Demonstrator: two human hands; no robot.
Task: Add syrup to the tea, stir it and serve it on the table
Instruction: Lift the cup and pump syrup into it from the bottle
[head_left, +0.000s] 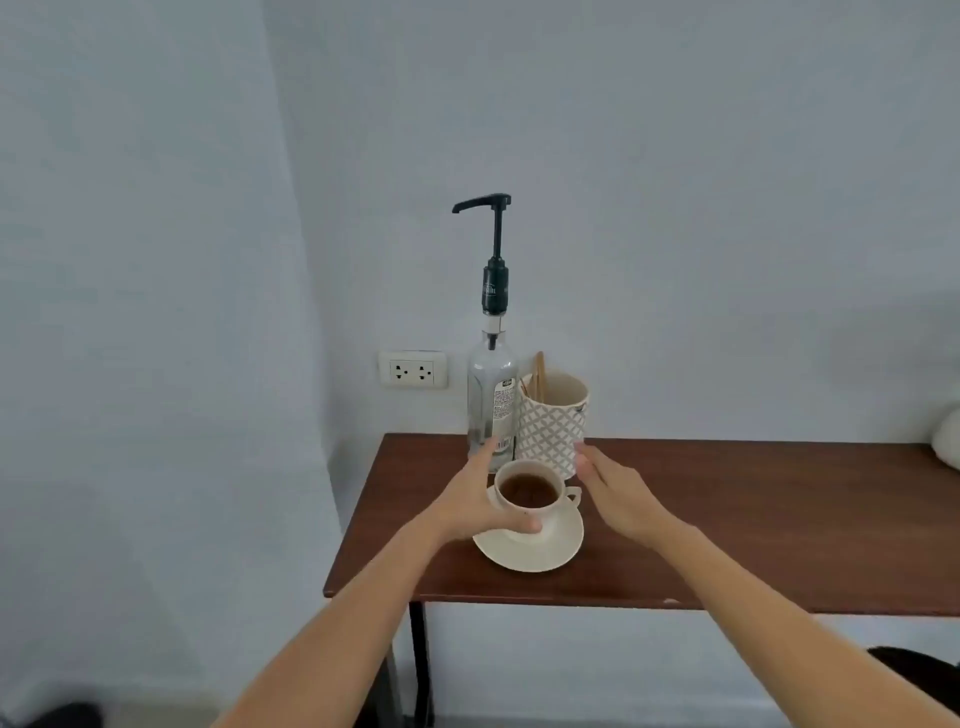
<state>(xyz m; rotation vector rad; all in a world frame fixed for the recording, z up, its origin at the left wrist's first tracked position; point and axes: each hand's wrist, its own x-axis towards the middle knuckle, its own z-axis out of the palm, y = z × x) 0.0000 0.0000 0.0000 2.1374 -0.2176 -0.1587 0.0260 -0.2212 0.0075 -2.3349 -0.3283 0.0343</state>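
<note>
1. The left hand (475, 501) was spread wide around the left side of the teacup (530, 493), its thumb lying along the near lower wall of the cup and its fingers reaching up past the far side toward the base of the syrup bottle (491, 405). Whether the fingers pressed on the cup or only curved round it could not be told.
2. The right hand (618, 493) was open and empty, fingers loosely extended and pointing toward the patterned holder (551, 423); the fingertips (581, 457) lay at its lower right edge, contact uncertain.
3. Both forearms reached forward from the lower edge of the view, converging on the cup.
4. The cup, filled with dark tea, sat on a white saucer (540, 551) near the left front of the brown table (753, 519), handle turned to the right.
5. The bottle stood upright just behind the cup, its black pump spout (480, 203) pointing left, the holder with wooden sticks (540, 371) beside it.
6. A wall socket (413, 370) sat to the bottle's left.
</note>
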